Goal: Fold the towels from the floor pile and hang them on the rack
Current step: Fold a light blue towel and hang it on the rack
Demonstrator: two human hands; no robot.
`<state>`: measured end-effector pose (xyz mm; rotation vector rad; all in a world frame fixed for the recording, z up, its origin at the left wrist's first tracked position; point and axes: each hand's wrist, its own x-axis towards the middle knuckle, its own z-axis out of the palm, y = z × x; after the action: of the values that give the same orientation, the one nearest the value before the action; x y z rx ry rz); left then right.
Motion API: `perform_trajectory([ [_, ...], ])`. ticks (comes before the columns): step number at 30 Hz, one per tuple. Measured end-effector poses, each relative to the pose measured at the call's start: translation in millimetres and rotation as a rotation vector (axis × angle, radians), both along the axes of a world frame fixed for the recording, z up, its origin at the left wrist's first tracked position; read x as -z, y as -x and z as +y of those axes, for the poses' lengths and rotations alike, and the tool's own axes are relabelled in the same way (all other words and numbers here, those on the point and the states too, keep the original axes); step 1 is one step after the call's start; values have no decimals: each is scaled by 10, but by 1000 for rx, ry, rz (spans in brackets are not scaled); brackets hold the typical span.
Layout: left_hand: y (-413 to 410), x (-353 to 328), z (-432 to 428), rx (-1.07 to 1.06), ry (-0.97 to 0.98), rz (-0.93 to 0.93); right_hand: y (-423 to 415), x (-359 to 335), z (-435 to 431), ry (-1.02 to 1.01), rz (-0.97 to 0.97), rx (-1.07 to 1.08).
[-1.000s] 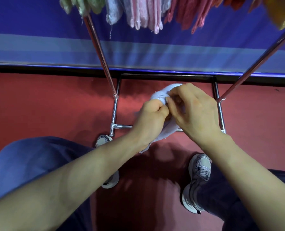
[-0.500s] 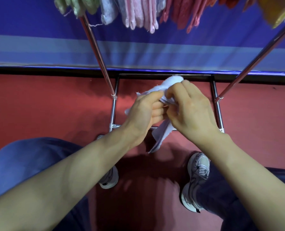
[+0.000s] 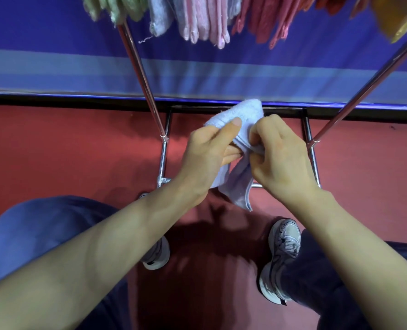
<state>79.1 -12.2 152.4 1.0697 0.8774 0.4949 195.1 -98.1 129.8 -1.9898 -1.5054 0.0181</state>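
Item: pale blue towel [image 3: 243,115], centre frame, part-folded, your left hand [image 3: 207,153] and right hand [image 3: 281,160] each with grip clamped on it; several hung towels [image 3: 205,20] on the rack [image 3: 139,75] at 12 o'clock (floor pile unseen), so you have this fold and hanging left.

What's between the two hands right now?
In the head view, the pale blue towel lies between the left hand and right hand; both pinch it.

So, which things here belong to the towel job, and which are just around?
Job: blue towel, gripped by left hand and right hand; rack; hung towels.
Just there: shoes; red floor; blue wall.
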Motion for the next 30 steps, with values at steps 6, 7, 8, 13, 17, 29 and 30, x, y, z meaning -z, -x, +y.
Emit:
perform_trajectory([
  [6,56,-35,100,11,-112,56,-28,-76,-2,-173,368,58],
  [7,58,-57,123,6,-114,59,-63,-100,22,-204,498,145],
  [8,61,-66,147,7,-107,60,-118,-118,50,-174,652,212],
  [13,79,-160,266,32,-58,36,-200,-145,71,191,1398,42],
  [17,110,-281,399,63,-25,-2,-154,-281,36,2,1439,-120],
  [29,148,-306,491,97,64,-2,-113,-367,16,102,1543,-166],
  [30,141,-305,469,113,97,-6,-104,-393,18,76,1588,-172],
])
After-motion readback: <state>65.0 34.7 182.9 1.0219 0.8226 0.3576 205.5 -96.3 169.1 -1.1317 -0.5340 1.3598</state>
